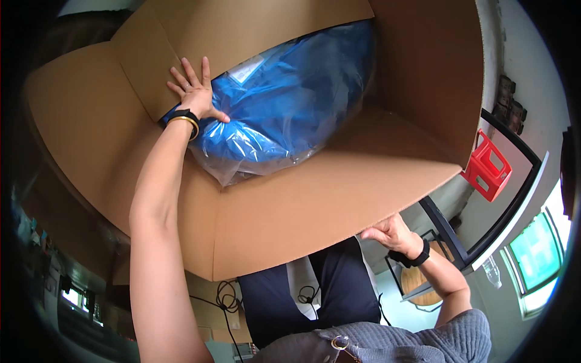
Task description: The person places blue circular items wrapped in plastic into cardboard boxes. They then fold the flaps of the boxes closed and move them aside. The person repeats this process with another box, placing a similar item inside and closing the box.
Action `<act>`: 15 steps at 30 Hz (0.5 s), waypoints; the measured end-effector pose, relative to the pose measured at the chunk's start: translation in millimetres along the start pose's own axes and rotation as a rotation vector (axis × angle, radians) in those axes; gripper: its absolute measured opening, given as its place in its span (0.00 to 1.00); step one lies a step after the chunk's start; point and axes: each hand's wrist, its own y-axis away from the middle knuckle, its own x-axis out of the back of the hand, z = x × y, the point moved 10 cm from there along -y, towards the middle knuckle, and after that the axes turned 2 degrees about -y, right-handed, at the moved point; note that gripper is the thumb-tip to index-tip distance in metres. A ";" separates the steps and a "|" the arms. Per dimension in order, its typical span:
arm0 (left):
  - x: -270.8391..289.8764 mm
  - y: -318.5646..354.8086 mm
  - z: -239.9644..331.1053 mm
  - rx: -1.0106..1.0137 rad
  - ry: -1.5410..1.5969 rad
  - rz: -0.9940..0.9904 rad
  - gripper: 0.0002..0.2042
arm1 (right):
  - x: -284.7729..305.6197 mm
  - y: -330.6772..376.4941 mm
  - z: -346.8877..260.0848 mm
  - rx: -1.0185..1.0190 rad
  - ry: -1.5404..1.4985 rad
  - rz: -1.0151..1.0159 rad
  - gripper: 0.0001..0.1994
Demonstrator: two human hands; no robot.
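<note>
A clear bag (pixel 233 171) of blue stuff (pixel 296 97) is lying in a big box (pixel 430 66), partly under the far flap (pixel 242 27). The left hand (pixel 197 98) is spreading wide over that flap, touching the bag. The right hand (pixel 396 235) is pinching the near flap's (pixel 315 212) edge.

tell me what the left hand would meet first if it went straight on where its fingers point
Most likely the broad brown cardboard flap: the left hand overlaps it with fingers spread, though any gap in depth is unclear from this view.
</note>
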 end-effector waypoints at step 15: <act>5.9 19.6 -14.1 -0.274 -0.126 -0.227 0.64 | 93.5 -220.8 -60.8 0.054 0.227 0.396 0.23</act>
